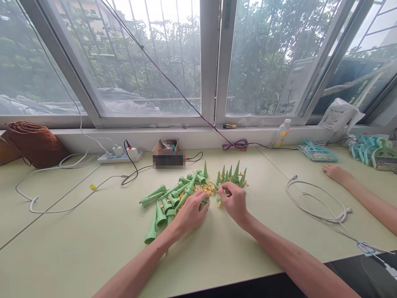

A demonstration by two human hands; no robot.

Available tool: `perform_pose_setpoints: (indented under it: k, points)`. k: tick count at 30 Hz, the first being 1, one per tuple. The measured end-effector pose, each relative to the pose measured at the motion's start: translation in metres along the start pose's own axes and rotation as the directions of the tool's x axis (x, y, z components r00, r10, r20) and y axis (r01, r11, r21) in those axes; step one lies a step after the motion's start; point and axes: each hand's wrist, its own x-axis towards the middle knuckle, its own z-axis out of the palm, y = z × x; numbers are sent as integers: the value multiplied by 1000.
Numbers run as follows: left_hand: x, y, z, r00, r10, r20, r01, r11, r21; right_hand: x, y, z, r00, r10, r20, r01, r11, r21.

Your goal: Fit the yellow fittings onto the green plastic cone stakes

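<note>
A pile of green plastic watering spikes (161, 215), with slotted collars and hollow pointed cones, lies on the table. Small yellow plastic valve pieces (211, 188) are heaped beside it. My left hand (191, 213) is at the pile's right side, its fingers curled round a green watering spike (204, 203) that is mostly hidden. To its right, my right hand (235, 201) is closed with thumb and forefinger pinched; what it holds is too small to make out. Just beyond the right hand, several green spikes with yellow pieces (236, 171) stand point up.
Another person's hand (338, 174) rests on the table at the right, near a coiled white cable (316, 215). A power strip (120, 156), an open small box (166, 145), a bottle (281, 133) and bagged teal items (319, 151) line the window side.
</note>
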Motion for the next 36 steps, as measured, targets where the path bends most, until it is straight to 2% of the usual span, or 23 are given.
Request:
perform_pose_setpoints:
  k: [11, 23, 36]
  points:
    - [-1, -2, 1, 1000, -21, 18, 21, 1000, -15, 3, 0, -4, 997, -23, -78, 18, 998, -62]
    - [0, -1, 1, 1000, -11, 13, 11, 1000, -3, 2, -1, -3, 999, 7, -43, -11, 996, -93]
    - [0, 2, 0, 999, -27, 24, 27, 1000, 1, 0, 0, -2, 979, 12, 203, -3, 999, -46]
